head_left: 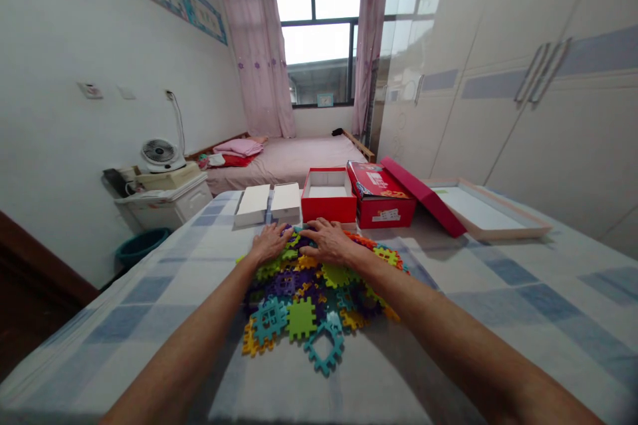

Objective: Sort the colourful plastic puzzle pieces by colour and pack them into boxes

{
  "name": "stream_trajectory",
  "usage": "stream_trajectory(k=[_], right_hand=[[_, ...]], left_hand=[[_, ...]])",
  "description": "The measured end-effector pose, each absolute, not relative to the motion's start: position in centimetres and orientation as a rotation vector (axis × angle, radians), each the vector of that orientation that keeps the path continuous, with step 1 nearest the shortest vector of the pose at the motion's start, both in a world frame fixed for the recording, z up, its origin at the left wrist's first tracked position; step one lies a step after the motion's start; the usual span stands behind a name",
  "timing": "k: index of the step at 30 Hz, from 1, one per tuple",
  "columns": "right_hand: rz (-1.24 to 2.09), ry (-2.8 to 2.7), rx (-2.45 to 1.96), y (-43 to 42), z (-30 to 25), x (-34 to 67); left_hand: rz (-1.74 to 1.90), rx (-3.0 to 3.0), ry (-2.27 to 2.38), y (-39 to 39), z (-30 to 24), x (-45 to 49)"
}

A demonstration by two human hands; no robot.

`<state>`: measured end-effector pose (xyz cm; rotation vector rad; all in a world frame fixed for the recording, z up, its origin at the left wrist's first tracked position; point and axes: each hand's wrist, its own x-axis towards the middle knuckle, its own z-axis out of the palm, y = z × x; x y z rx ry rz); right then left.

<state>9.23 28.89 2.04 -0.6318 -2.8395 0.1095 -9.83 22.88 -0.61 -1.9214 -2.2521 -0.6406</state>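
A heap of flat, notched plastic building pieces (pixel 309 299) in green, purple, yellow, teal and orange lies on the checked bed cover (pixel 498 305) in front of me. Both my arms reach out over it. My left hand (pixel 270 242) rests palm down on the far edge of the heap with fingers spread. My right hand (pixel 329 242) lies beside it, fingers curved over the pieces, almost touching the left. Just beyond the hands stands an open red box (pixel 329 202) with a white inside.
Two white flat boxes (pixel 269 204) lie left of the red box. A closed red box (pixel 381 202) with a red lid (pixel 423 196) leaning on it and a shallow white tray (pixel 486 212) lie to the right. A fan (pixel 159 155) stands on a side cabinet at left; wardrobes line the right.
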Motion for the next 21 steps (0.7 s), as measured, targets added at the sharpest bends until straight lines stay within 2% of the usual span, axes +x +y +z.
stream_trajectory(k=[7, 11, 17, 21], right_hand=[[0.114, -2.861, -0.754, 29.3, 2.1, 12.2], [0.126, -2.833, -0.786, 28.9, 2.4, 15.5], [0.053, -2.729, -0.865, 27.6, 2.6, 19.7], [0.079, -2.677, -0.710, 24.6, 2.8, 20.3]], left_hand=[[-0.679, -2.191, -2.281, 23.1, -0.3, -7.1], [-0.582, -2.284, -2.231, 21.6, 0.7, -4.9], [-0.478, -2.178, -2.053, 17.1, 2.0, -2.3], [-0.528, -2.196, -2.033, 12.6, 0.9, -3.7]])
